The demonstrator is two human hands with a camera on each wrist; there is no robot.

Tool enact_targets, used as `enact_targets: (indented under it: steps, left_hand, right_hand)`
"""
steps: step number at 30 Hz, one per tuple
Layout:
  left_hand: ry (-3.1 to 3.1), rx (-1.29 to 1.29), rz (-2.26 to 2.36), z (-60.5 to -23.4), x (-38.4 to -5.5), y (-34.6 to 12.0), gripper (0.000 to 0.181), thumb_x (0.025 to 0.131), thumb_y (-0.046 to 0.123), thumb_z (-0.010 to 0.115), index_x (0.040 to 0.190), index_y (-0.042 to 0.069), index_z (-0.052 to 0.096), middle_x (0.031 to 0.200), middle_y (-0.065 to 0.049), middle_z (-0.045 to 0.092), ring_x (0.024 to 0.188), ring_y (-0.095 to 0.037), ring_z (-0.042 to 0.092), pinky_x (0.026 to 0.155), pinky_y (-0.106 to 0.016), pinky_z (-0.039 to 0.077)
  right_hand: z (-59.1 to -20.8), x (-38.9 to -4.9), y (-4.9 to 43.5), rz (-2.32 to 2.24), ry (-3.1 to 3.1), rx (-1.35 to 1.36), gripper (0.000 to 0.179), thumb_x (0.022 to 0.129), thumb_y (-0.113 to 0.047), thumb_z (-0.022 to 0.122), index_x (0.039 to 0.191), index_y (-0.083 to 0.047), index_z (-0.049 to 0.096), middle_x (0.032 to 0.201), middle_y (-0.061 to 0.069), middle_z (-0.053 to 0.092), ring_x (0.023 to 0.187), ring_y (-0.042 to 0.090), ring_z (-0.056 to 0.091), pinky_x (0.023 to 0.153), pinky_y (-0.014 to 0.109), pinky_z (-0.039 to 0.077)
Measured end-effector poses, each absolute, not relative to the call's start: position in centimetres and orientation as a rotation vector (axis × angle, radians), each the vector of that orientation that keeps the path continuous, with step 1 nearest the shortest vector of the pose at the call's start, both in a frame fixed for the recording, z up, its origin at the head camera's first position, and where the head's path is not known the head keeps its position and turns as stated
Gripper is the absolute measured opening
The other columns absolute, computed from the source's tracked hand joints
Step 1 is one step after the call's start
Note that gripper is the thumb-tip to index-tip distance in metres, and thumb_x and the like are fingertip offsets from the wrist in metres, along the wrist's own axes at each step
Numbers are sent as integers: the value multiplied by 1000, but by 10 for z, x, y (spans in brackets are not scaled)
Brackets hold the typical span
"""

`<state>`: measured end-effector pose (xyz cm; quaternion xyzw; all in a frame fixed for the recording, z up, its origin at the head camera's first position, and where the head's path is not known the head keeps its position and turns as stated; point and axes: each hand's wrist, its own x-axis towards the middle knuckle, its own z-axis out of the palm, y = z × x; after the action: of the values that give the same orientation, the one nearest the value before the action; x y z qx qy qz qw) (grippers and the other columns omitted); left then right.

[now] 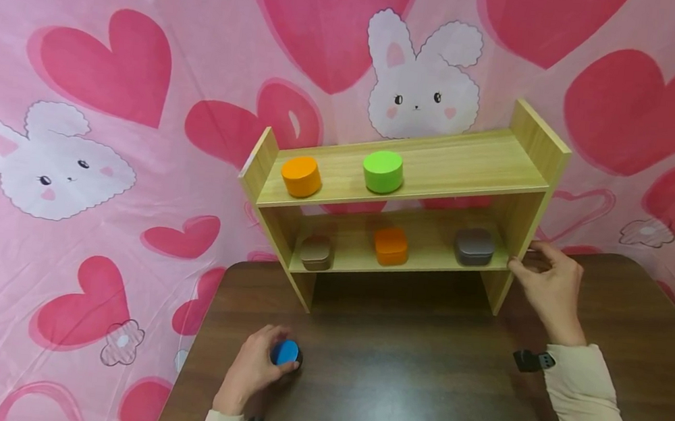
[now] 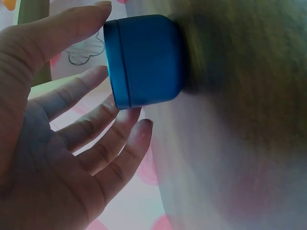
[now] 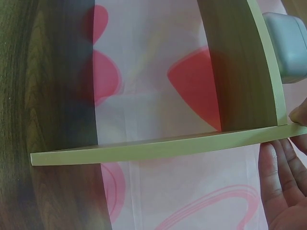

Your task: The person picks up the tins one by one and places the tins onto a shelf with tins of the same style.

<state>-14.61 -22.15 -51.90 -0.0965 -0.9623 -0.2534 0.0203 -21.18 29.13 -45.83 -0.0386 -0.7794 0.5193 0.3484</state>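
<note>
Near the table's left front, my left hand [image 1: 257, 364] is round a small blue tin [image 2: 146, 62] with a lid, which stands on the brown table. In the left wrist view the fingers are spread and slightly bent about the lid, and a narrow gap shows between thumb and tin. My right hand [image 1: 550, 285] pinches the right side panel [image 3: 168, 147] of a two-tier wooden shelf [image 1: 452, 155], thumb on the inner side and fingers outside. Closest to that hand, on the lower tier, sits a grey square tin [image 1: 474, 247].
An orange round tin [image 1: 301, 177] and a green round tin [image 1: 383, 172] stand on the upper tier. Below them are a brownish tin [image 1: 316, 253] and an orange square tin [image 1: 391, 246]. Behind the shelf hangs a pink heart-and-rabbit cloth [image 1: 216, 77]. The brown table [image 1: 394, 379] extends in front.
</note>
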Motion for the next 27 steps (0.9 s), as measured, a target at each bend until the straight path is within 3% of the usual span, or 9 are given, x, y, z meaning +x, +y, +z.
enact_targets:
  steps: [8, 18, 27]
  left_hand:
    - [-2989, -251, -825, -523, -142, -223, 54, 69, 26, 97, 115, 12, 74, 110, -6, 74, 99, -25, 70, 91, -53, 61]
    - [-3029, -252, -834, -527, -143, -224, 61, 70, 28, 97, 122, 8, 72, 120, -13, 73, 110, -35, 70, 95, -58, 60]
    - [-3044, -250, -828, -528, -143, -223, 61, 70, 29, 97, 122, 8, 72, 122, -13, 73, 110, -35, 70, 96, -59, 59]
  right_hand:
    - [-458, -212, 291, 1344, -2021, -97, 19, 79, 3, 76, 98, 8, 75, 74, -44, 59, 65, -22, 59, 62, 0, 47]
    - [-458, -210, 291, 1359, -2017, -106, 22, 78, 3, 76, 99, 11, 73, 73, -45, 58, 63, -22, 59, 61, 0, 46]
    - [-457, -210, 291, 1345, -2029, -117, 22, 79, 3, 75, 101, 9, 74, 73, -46, 58, 63, -22, 58, 61, 0, 46]
